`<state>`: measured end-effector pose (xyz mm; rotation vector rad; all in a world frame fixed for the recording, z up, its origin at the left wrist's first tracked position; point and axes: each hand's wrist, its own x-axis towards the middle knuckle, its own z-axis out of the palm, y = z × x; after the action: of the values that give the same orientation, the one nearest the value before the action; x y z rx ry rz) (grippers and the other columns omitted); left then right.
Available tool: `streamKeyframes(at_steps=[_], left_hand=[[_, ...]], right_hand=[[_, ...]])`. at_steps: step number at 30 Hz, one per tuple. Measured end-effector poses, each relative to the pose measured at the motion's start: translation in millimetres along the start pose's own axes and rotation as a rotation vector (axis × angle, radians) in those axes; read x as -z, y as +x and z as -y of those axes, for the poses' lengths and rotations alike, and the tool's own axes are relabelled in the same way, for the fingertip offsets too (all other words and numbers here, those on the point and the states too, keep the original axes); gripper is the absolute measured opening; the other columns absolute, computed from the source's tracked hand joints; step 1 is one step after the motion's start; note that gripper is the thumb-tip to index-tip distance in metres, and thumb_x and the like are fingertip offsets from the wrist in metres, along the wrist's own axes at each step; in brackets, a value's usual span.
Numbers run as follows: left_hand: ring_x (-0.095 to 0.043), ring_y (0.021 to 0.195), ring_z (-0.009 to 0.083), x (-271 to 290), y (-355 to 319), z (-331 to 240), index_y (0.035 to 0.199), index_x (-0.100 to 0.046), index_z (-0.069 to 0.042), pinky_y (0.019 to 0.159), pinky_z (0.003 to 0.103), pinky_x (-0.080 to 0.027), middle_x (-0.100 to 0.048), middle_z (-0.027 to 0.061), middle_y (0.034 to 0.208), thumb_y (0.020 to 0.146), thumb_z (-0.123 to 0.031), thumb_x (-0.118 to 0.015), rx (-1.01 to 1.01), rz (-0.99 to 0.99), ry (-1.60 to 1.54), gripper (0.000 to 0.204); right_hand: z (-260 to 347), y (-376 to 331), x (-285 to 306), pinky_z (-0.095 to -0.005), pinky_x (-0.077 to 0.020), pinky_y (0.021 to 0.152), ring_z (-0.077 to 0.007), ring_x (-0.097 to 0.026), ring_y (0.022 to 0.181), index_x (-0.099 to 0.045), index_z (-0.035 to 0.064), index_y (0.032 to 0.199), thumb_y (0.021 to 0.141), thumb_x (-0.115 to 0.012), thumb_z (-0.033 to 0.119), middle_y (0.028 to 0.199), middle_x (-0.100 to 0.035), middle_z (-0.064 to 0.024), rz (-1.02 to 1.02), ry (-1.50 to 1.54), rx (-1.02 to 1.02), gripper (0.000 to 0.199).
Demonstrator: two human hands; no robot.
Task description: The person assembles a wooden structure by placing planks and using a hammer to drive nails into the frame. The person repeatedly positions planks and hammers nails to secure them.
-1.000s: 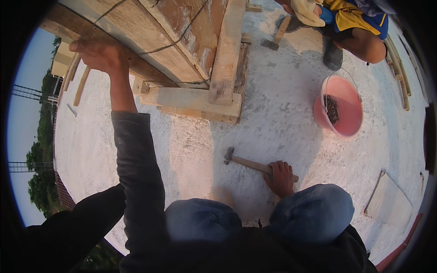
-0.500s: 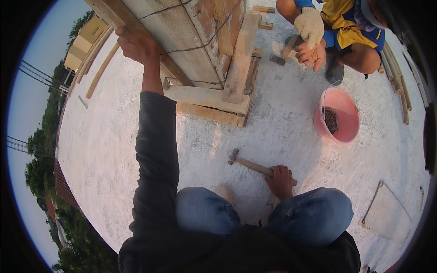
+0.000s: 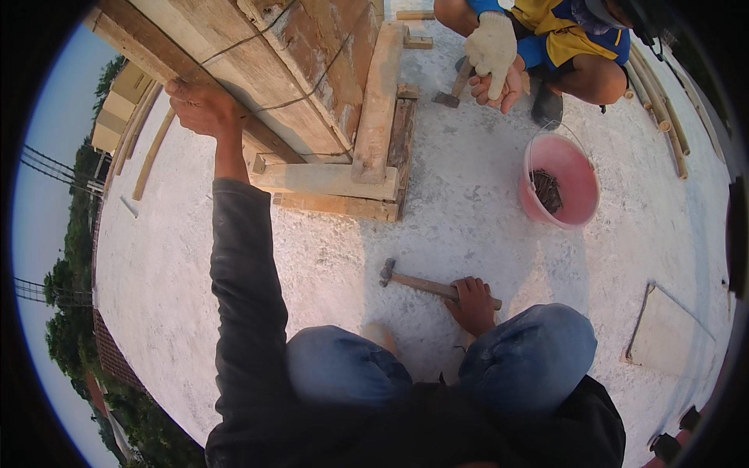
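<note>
Gripping the edge of a wooden board point(image 3: 160, 58) on the timber column point(image 3: 246, 74) with the left hand point(image 3: 204, 108), and down low, just ahead of the knees point(image 3: 530, 351), clasping a hammer point(image 3: 421, 284) with the right hand point(image 3: 472, 306) near the tail of its handle, close over or on the pale floor point(image 3: 312, 257)! Likely head-heavy, stiff, hardly fragile, probably not slippery along that wooden handle; best held right there, toward the tail, well clear of the head point(image 3: 387, 272).

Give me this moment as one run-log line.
Left hand: gripping formwork timber | right hand: gripping hammer handle | pink bucket: nails inside | co-worker: gloved hand over bare hand
</note>
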<state>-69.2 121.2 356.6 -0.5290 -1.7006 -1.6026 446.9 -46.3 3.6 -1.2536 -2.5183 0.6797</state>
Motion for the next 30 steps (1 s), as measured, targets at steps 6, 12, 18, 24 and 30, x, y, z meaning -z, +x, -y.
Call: streamKeyframes(at_steps=[6, 12, 18, 24, 30], left_hand=[[-0.067, 0.102, 0.058, -2.5, 0.9, 2.8, 0.101, -0.069, 0.012, 0.09, 0.065, -0.049, -0.072, 0.0372, 0.106, 0.112, -0.077, -0.015, -0.041, 0.003, 0.0, 0.104], [-0.064, 0.1, 0.06, -3.1, 3.5, 4.7, 0.102, -0.069, 0.015, 0.088, 0.069, -0.046, -0.071, 0.04, 0.103, 0.113, -0.075, -0.015, -0.054, -0.004, -0.015, 0.105], [-0.061, 0.091, 0.0586, -2.8, 4.1, 9.8, 0.096, -0.067, 0.013, 0.087, 0.067, -0.044, -0.069, 0.0379, 0.095, 0.113, -0.074, -0.013, 0.002, 0.015, 0.071, 0.104], [-0.068, 0.112, 0.0554, -5.7, 4.9, 7.1, 0.11, -0.072, 0.01, 0.099, 0.063, -0.051, -0.075, 0.0349, 0.116, 0.113, -0.073, -0.011, 0.118, 0.048, -0.019, 0.103], [-0.069, 0.112, 0.0508, -2.9, 5.5, 17.3, 0.126, -0.07, 0.005, 0.099, 0.057, -0.052, -0.076, 0.0285, 0.115, 0.114, -0.072, -0.015, 0.071, 0.066, 0.003, 0.095]], right_hand=[[-2.1, 3.2, -2.2, -0.051, -0.0475, 0.097, -0.0333, -0.061, 0.112, -0.068, 0.0104, 0.122, 0.09, -0.086, 0.032, 0.116, -0.064, -0.0104, -0.012, 0.011, -0.022, 0.042], [-1.6, 2.9, 0.7, -0.0508, -0.047, 0.097, -0.0337, -0.06, 0.111, -0.068, 0.0097, 0.121, 0.092, -0.085, 0.033, 0.116, -0.064, -0.011, 0.022, 0.034, -0.041, 0.041], [-2.0, 3.7, 0.6, -0.0511, -0.0469, 0.097, -0.0333, -0.061, 0.112, -0.067, 0.0103, 0.121, 0.092, -0.084, 0.034, 0.116, -0.064, -0.0104, 0.013, 0.016, -0.01, 0.041], [-5.1, 0.6, -2.3, -0.0517, -0.0469, 0.099, -0.0336, -0.061, 0.113, -0.068, 0.01, 0.122, 0.093, -0.084, 0.036, 0.116, -0.064, -0.011, 0.004, 0.06, -0.037, 0.042], [-3.9, 1.2, 2.4, -0.0519, -0.0473, 0.1, -0.0344, -0.06, 0.113, -0.068, 0.0085, 0.124, 0.095, -0.083, 0.038, 0.118, -0.064, -0.0122, 0.072, 0.021, -0.029, 0.044]])
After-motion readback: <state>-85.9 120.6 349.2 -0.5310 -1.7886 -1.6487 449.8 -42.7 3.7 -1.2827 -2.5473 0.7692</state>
